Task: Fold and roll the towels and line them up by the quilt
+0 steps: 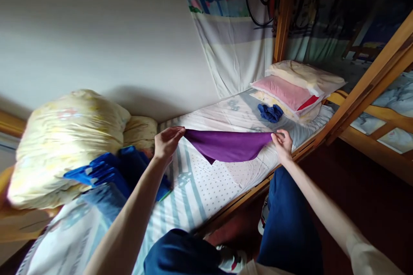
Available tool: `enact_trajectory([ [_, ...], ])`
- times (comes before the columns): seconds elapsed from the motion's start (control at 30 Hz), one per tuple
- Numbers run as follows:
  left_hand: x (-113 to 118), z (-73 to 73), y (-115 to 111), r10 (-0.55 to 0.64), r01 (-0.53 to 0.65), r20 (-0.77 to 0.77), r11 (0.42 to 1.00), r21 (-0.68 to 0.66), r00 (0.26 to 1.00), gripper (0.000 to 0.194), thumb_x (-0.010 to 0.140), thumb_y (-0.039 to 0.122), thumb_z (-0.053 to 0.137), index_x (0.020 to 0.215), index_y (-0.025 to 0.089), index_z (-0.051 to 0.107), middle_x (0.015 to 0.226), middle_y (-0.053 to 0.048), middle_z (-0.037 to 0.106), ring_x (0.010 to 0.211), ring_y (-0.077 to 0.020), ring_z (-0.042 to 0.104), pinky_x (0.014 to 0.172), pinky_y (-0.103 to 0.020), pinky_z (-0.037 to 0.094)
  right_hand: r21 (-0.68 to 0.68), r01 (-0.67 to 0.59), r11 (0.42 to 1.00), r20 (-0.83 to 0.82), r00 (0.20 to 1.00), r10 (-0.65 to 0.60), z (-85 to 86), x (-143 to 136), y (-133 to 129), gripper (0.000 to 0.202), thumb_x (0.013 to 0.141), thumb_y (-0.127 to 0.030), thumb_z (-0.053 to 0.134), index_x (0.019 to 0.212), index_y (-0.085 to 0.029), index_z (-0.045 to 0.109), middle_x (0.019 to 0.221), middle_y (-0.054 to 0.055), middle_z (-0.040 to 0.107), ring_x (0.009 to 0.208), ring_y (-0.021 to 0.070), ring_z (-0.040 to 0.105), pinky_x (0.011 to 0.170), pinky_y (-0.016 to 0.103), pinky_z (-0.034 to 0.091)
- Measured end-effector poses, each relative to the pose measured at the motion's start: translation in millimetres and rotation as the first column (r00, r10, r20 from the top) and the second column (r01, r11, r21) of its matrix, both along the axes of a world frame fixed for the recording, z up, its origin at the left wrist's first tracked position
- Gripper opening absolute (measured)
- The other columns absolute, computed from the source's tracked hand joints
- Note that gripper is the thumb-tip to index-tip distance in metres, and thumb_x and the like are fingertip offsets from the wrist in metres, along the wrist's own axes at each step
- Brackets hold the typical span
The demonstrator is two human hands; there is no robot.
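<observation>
A purple cloth (227,145) is stretched out just above the patterned bed sheet (200,189) of a lower bunk. My left hand (167,141) pinches its left corner. My right hand (283,145) pinches its right corner near the bed's wooden front rail (245,193). The cloth sags to a point between both hands. Blue folded clothes (109,174) lie on the bed by my left forearm.
A yellow bundled duvet (64,142) sits at the left end. Stacked pillows, pink and cream (292,90), lie at the far end with a small blue garment (270,112) before them. The upper bunk's frame is overhead; a wooden post (368,77) stands right. My knees press against the rail.
</observation>
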State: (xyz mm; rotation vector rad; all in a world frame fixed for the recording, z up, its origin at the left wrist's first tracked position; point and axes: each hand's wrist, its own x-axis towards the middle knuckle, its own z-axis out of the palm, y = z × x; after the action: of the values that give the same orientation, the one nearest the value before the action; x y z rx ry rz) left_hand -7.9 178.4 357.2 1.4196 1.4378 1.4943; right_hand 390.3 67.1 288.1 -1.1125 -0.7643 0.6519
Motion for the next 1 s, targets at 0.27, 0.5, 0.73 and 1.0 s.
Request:
enact_trajectory([
  [0.27,-3.9,21.3,-35.9,0.127,-0.167,0.281,0.978,0.125,0.951,0.055,0.034,0.044,0.101,0.075,0.016,0.077,0.077,-0.004,0.078,0.072,-0.0166,0.07,0.076,-0.033,0.063,0.086,-0.145,0.986,0.244,0.962,0.12,74.1,16.9,28.0,0.049,0.071,-0.057,0.089,0.1,-0.019,0.079,0.106,0.011,0.081,0.1,0.024,0.076,0.095,0.039,0.061],
  [0.5,-15.1,38.1,-67.9,0.133,-0.187,0.347,0.974,0.129,0.929,0.042,0.032,0.025,0.098,0.068,0.015,0.078,0.07,-0.003,0.076,0.061,-0.0104,0.067,0.063,-0.019,0.059,0.001,-0.229,0.973,0.301,0.928,0.219,92.9,21.3,24.7,0.054,0.069,-0.064,0.089,0.101,-0.02,0.08,0.108,0.01,0.081,0.104,0.0259,0.076,0.098,0.04,0.061],
  [0.73,-43.7,22.9,-125.3,0.14,-0.163,0.284,0.985,0.059,0.948,0.033,0.038,0.022,0.096,0.066,0.023,0.079,0.066,0.001,0.075,0.059,-0.0125,0.067,0.058,-0.021,0.061,-0.166,-0.295,0.941,0.358,0.871,0.336,101.8,22.2,-3.9,0.052,0.069,-0.06,0.091,0.098,-0.018,0.081,0.104,0.01,0.081,0.101,0.0256,0.076,0.094,0.039,0.06],
  [1.0,-59.9,3.1,-126.2,0.187,-0.142,0.274,0.974,-0.174,0.943,0.045,0.034,0.033,0.101,0.069,0.018,0.077,0.066,-0.002,0.073,0.06,-0.0112,0.064,0.057,-0.02,0.054,-0.321,-0.346,0.882,0.282,0.854,0.438,88.5,2.6,17.8,0.055,0.06,-0.056,0.096,0.095,-0.018,0.079,0.091,0.007,0.079,0.089,0.0222,0.074,0.081,0.035,0.061],
])
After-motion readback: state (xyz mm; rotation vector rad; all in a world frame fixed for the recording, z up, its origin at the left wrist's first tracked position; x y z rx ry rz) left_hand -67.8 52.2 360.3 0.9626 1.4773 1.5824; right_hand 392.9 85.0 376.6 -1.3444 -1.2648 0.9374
